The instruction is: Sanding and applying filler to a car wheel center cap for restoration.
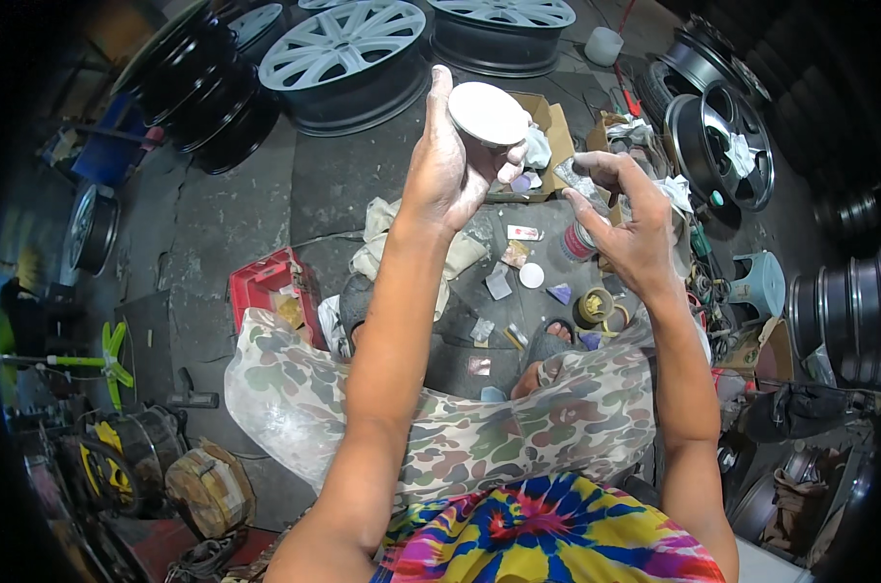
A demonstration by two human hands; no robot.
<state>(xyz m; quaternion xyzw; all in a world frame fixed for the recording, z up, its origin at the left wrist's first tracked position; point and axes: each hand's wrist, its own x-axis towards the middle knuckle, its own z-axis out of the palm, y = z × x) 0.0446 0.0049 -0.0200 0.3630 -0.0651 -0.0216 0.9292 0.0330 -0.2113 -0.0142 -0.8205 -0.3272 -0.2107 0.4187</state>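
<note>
My left hand is raised in front of me, its fingers wrapped round the rim of a white round disc that looks like a wheel centre cap. The disc's flat face is turned up, and the thumb stands along its left side. White dust covers this hand's fingers and palm. To the right, my right hand is held up apart from the disc. Its thumb and forefinger are curved with a gap between them, and nothing shows in the gap; the other fingers are partly hidden.
Wheel rims stand at the back, with black rims stacked at the left. Cardboard boxes sit beyond my hands. A red crate, a tin, a tape roll and scraps lie around my feet. A pale blue stool is at right.
</note>
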